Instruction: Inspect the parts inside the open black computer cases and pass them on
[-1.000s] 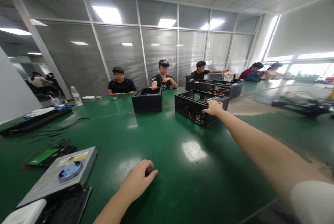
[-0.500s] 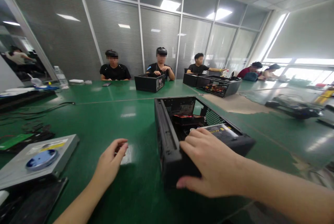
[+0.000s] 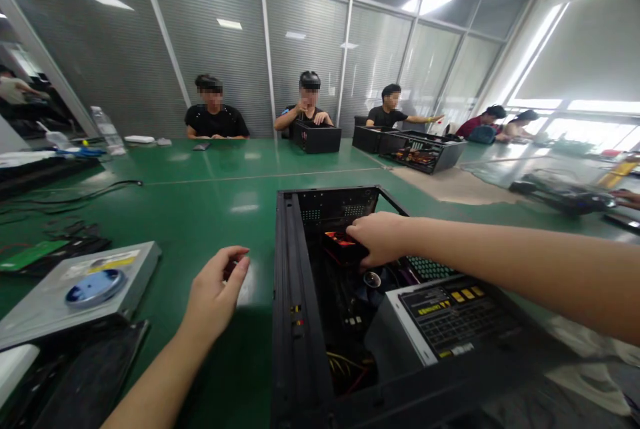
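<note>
One head cam above and behind left hand (image 3: 214,292) and right hand (image 3: 381,240), facing forward-down. Case (image 3: 290,269) close; partition (image 3: 227,76) far past hands.

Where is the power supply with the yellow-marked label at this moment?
In the head view, the power supply is at lower right, inside the open black computer case, nearer the camera than the right hand.

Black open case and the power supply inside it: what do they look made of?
Case: probably painted sheet metal, satin black; its thin perforated panel suggests that, though some trim could be plastic. Power supply: likely metal, with a matt grey side, judging by its flat face and crisp edges; its dark printed label may be paper or plastic film.
</note>
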Motion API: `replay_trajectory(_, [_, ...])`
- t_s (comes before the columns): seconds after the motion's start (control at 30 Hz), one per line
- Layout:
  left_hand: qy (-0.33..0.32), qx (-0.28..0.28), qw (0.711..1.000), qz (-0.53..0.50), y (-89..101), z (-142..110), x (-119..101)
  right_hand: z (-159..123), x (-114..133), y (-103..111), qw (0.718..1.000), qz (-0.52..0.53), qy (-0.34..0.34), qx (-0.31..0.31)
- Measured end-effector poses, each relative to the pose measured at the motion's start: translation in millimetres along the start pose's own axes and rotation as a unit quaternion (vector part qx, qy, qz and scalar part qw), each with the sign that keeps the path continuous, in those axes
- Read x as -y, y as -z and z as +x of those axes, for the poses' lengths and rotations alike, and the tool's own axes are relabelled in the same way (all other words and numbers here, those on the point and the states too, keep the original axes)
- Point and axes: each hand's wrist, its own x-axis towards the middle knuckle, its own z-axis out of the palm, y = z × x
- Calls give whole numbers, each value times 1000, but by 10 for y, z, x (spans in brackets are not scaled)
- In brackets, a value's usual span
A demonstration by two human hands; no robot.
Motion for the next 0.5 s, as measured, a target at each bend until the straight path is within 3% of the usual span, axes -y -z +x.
replay_trajectory(0.1, [-43,22,999,21,-29,-29,-57,16,-21,-23,1000,-9,20,-1])
replay_trajectory(0.2, [-65,41,997,30,-59,-43,-95,29,-123,46,999,-9,2,-39])
replay_trajectory(0.37, [-69,56,995,36,-78,-45,-103,142,-420,251,990,17,12,-137])
replay_trajectory(0.5, [-65,60,995,41,-61,-36,-107,276,-526,421,990,1,16,-141])
